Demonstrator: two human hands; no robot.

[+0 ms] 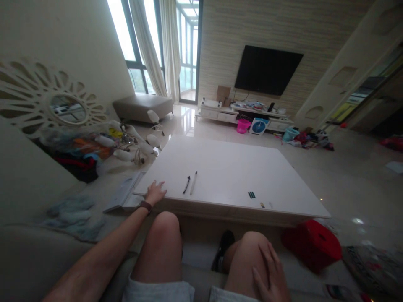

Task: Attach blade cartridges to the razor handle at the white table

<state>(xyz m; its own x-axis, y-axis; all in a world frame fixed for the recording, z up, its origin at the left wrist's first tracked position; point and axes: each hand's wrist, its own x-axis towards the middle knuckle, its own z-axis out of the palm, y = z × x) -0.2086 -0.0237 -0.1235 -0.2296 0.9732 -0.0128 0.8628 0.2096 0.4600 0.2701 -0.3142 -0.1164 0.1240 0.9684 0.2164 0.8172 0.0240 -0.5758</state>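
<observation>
I sit behind a low white table [226, 167] with my knees in front of me. My left hand [155, 192] reaches out and rests on the table's near left edge, fingers spread, holding nothing. A dark band sits on that wrist. Two thin pen-like objects [190, 183] lie on the tabletop just right of that hand, apart from it. My right hand [271, 274] lies flat and open on my right thigh. A small dark green item [251, 194] and tiny bits lie near the front right edge.
A red stool [311, 243] stands on the floor right of my legs. A pile of toys and bags [94, 147] lies at the left, with a flat grey panel [124, 192] beside the table. Beyond are a TV [267, 69], a low cabinet, a bench and windows.
</observation>
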